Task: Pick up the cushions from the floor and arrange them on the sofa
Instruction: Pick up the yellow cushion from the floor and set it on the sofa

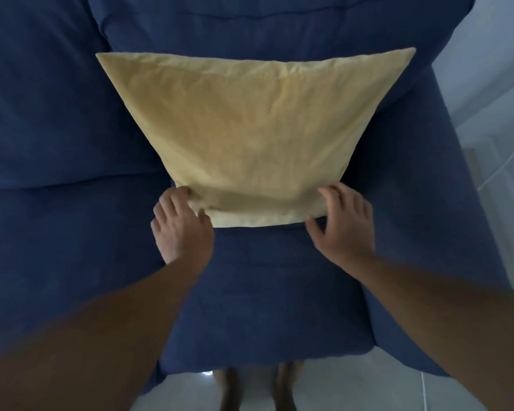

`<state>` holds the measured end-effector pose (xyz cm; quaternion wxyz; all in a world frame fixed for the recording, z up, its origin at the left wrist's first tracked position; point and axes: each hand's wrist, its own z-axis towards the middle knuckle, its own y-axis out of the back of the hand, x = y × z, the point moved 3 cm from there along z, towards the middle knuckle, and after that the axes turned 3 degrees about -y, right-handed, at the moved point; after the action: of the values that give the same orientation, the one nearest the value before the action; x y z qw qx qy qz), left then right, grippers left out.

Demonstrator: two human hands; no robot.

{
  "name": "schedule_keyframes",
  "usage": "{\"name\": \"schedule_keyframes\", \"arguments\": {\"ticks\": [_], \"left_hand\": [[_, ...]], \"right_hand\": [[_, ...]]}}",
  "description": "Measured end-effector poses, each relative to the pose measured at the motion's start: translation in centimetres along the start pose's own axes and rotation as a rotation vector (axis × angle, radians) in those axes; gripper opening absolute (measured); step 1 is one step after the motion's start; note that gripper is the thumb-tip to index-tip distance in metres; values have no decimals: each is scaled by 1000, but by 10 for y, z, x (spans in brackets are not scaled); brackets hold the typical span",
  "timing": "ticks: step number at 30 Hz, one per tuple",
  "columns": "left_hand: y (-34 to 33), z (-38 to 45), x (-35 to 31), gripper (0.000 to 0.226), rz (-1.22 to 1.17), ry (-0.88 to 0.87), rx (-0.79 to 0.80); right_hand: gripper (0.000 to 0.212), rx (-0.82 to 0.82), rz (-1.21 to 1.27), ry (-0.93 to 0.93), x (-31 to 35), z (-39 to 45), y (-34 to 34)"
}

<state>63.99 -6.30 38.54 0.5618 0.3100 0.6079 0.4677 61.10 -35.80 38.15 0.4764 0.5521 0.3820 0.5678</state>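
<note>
one yellow cushion (250,137) stands against the blue sofa (57,247) back — left hand (181,226) and right hand (343,223) pinch its lower corners; other cushions aren't in view.

Yellow cushion (250,134): pale yellow fabric, square-ish, cover creased w/ fine wrinkles. Stands upright on the seat of the sofa (264,292), leaning back against the backrest, approx. centred on that seat section btwn the seat's left seam and the right armrest. Its bottom edge rests on the seat towards the rear, well apart from the seat's front edge; top corners spread wide against the backrest. Lower corners slightly crumpled. Sofa: dark blue fabric, padded back cushions, seat cushion w/ rounded front edge, standing on a light tiled floor.
</note>
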Motion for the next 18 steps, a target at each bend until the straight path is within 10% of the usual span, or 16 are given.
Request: {"name": "schedule_keyframes", "arguments": {"ticks": [9,18], "left_hand": [[-22,-12,-82,97,352,-715,-72],[6,45,-50,89,501,-605,27]], "right_hand": [[67,-269,-174,368,81,18,-7],[91,-10,-290,141,18,51,25]]}}
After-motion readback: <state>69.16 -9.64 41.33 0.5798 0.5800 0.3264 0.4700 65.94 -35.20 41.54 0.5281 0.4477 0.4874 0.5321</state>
